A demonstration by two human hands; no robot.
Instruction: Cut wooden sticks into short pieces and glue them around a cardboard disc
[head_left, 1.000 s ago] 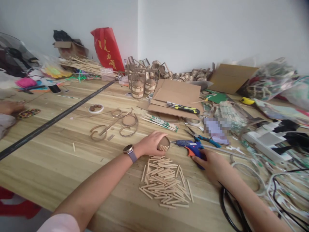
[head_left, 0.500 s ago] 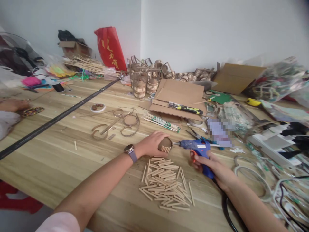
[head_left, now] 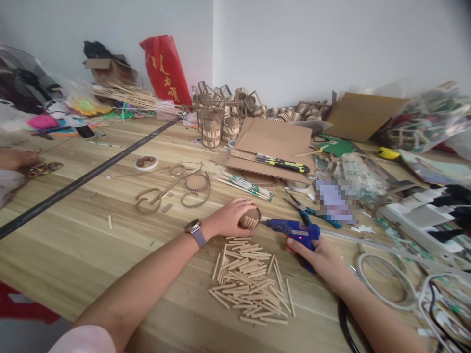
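My left hand (head_left: 234,217) is closed around a small round cardboard piece (head_left: 253,214) that stands tilted on its edge. A row of short wooden sticks (head_left: 250,223) lines its lower inner side. A blue hot glue gun (head_left: 294,229) with a small red light is gripped in my right hand (head_left: 324,262), its nozzle pointing left at the rim of the round piece. Whether the tip touches the rim, I cannot tell. Just below both hands lies a loose pile of short wooden sticks (head_left: 253,284).
Cardboard sheets (head_left: 275,139) with utility knives (head_left: 282,164) on top lie beyond my hands. Pliers (head_left: 305,211), tape rolls (head_left: 386,282) and a power strip (head_left: 423,220) are at right. Small stick baskets (head_left: 211,132) stand behind. Another person's hand (head_left: 16,159) is at far left.
The glue gun has shifted slightly left and down, and its nozzle is now lower along the round piece's rim. My left hand still holds the piece. The whole view has shifted a little.
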